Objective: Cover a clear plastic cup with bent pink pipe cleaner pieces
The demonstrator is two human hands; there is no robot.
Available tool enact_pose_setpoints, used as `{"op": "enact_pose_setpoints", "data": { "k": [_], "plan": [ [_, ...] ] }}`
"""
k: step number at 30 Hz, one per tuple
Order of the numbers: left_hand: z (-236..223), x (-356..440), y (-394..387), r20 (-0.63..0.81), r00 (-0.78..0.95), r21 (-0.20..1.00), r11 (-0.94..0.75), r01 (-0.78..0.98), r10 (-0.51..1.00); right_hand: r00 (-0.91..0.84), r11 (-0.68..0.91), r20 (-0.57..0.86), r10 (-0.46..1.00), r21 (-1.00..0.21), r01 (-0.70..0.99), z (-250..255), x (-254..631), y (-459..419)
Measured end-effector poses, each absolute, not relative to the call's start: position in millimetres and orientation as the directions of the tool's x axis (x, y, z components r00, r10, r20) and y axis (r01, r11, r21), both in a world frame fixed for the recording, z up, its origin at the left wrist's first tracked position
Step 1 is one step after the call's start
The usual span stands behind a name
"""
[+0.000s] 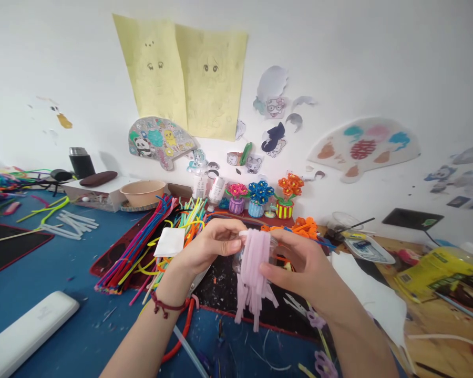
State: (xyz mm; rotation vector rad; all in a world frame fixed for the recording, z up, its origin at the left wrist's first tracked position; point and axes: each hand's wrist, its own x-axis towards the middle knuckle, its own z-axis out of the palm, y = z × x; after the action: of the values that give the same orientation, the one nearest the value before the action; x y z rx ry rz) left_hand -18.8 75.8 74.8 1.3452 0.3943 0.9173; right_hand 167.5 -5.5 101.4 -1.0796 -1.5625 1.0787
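Observation:
Several pale pink pipe cleaners (255, 260) hang side by side in front of me, their lower ends loose and uneven. Behind them shows part of a clear, rounded object (236, 263), mostly covered, its kind unclear. At the upper left of the bundle, my left hand (215, 242) pinches the pipe cleaners between thumb and fingers. My right hand (301, 262) curls round from the other side, its thumb pressed on the front of the strands and its fingers partly hidden behind.
Under the hands lies a dark cutting mat (220, 294) with scraps. Coloured pipe cleaners (150, 236) fill the left side, near a white square (169, 242). Small pots of pipe-cleaner flowers (260, 199) stand at the back. A white case (31, 333) lies front left, white paper (368, 299) right.

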Motion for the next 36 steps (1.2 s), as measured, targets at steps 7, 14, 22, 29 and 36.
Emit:
{"op": "enact_pose_setpoints", "data": {
  "k": [7, 14, 22, 29, 36],
  "plan": [
    [74.3, -19.7, 76.1, 0.249, 0.613, 0.943, -0.043, -0.330, 0.750, -0.207, 0.254, 0.213, 0.955, -0.947, 0.197, 103.9, 166.6, -9.6],
    [78.0, -19.5, 73.6, 0.233, 0.617, 0.951, -0.043, -0.306, 0.752, -0.180, 0.246, 0.204, 0.962, -0.933, 0.261, 103.9, 165.9, -12.1],
    [78.5, -16.3, 73.4, 0.228, 0.623, 0.940, -0.001, -0.342, 0.748, -0.145, 0.255, 0.218, 0.965, -0.909, 0.329, 101.9, 168.2, -13.0],
    [77.3, -15.9, 72.8, 0.211, 0.622, 0.929, 0.042, -0.366, 0.754, -0.171, 0.441, 0.408, 0.897, -0.796, 0.413, 103.1, 168.1, -14.0],
    [79.2, -15.5, 71.5, 0.226, 0.613, 0.927, 0.026, -0.374, 0.757, -0.154, 0.521, 0.546, 0.824, -0.620, 0.587, 100.1, 169.5, -12.8]
  ]
}}
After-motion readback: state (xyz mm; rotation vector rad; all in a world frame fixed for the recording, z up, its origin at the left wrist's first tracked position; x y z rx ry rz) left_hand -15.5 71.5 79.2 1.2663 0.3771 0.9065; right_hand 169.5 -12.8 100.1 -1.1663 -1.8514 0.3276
